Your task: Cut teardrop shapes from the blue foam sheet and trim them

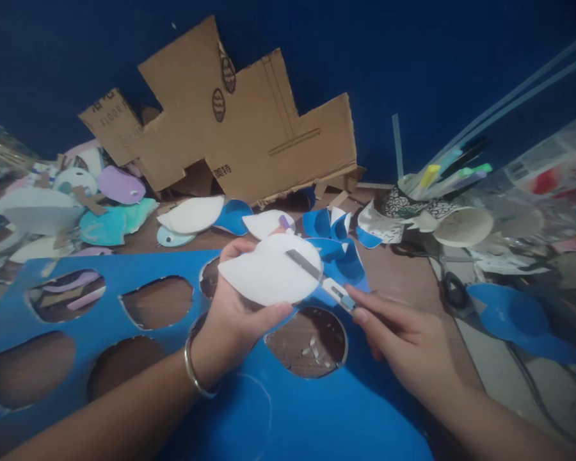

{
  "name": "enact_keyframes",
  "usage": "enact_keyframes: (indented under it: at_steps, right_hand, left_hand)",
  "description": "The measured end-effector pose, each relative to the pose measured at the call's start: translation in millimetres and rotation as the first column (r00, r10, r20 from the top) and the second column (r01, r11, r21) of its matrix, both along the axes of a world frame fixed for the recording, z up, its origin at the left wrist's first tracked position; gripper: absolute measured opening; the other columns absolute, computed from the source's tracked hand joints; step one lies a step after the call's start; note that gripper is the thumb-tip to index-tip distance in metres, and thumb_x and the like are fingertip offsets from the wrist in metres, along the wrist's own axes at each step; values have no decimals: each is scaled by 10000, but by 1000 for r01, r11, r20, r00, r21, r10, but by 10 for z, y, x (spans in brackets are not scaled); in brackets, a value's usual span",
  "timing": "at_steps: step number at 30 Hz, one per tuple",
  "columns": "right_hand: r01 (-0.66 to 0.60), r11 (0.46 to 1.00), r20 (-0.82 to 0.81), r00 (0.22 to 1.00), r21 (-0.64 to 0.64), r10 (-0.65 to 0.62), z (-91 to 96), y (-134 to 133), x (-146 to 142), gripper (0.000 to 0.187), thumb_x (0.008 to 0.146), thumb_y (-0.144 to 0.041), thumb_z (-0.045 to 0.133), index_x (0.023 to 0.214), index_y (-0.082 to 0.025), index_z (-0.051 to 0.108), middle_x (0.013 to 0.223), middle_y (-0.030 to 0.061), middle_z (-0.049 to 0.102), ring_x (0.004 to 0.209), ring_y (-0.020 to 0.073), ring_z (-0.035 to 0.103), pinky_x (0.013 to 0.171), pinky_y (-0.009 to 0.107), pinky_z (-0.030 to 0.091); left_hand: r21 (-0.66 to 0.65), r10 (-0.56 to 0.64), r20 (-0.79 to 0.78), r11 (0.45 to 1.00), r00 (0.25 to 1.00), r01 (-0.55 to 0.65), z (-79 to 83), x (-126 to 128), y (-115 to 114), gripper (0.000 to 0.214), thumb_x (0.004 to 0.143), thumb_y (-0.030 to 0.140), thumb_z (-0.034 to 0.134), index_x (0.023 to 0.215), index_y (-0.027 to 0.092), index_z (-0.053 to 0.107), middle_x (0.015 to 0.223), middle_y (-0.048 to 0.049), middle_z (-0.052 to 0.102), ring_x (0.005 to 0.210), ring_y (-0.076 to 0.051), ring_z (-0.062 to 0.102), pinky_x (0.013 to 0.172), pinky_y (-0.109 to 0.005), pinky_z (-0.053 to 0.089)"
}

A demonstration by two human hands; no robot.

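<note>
My left hand (240, 307) grips a white teardrop-shaped foam board cutout (259, 272) by its left and lower edges, thumb in front. In my right hand (403, 333) is a utility knife (336, 294), its blade out and lying across the right part of the cutout's face. Whether the blade touches the surface I cannot tell. Beneath both hands lies a blue sheet (221, 410) with several teardrop-shaped holes cut through it. Small white scraps (314, 349) lie in the hole under the cutout. A faint curved outline is drawn on the sheet near my left wrist.
Behind stands a stepped piece of brown cardboard (269, 128) against a dark blue wall. Painted cutouts (120, 186) pile up at the left. Blue and white offcuts (317, 224) lie at the back. A pen holder (398, 202), scissors (455, 288) and a blue offcut (513, 314) are at right.
</note>
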State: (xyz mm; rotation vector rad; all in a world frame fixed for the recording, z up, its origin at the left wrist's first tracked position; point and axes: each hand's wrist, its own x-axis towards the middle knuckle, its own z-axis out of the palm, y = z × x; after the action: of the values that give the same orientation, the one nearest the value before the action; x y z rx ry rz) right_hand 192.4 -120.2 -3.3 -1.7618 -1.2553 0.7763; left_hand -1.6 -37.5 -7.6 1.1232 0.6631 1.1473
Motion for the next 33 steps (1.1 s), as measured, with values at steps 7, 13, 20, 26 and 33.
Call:
enact_keyframes:
  at_steps: [7,13,20,26,33]
  right_hand:
    - [-20,1000,4,1000,-11,20,0,10,13,284,774,-357,602,1018,-268,717,409,-29,470,385,108,436,365,223,363]
    - [-16,1000,-11,1000,1,16,2,4,-8,271,774,-353,606,1009,-279,718,417,-32,471,392,105,433,370,221,351]
    - [-45,999,-25,999,2,45,7,13,0,275,783,-350,600,1024,-278,711,476,-22,529,386,96,437,362,219,367]
    - [-90,996,17,996,-8,90,8,17,25,284,798,-351,581,1041,-273,705,556,-2,604,381,90,451,346,213,379]
    - [-81,997,-25,996,2,81,-20,14,18,273,791,-343,597,1034,-280,706,601,1,625,383,80,448,348,209,376]
  left_hand:
    - [-42,39,36,998,999,-38,49,13,10,640,615,51,722,1084,301,365,1349,-36,458,1207,-268,469,885,-379,511]
    - [-2,16,4,1000,1000,-16,-12,-11,-17,640,611,40,729,1083,284,372,1348,-62,435,1231,-293,441,892,-382,496]
    - [-30,54,99,998,994,-51,26,32,13,626,616,34,719,1067,284,365,1322,-53,483,1178,-253,496,879,-373,511]
    - [-14,42,34,999,999,-41,-18,14,-9,635,608,38,733,1071,287,378,1349,-53,446,1225,-286,459,943,-407,479]
    - [5,47,14,999,999,-47,-30,1,-15,628,611,37,732,1069,289,385,1370,-53,426,1265,-296,417,993,-451,435]
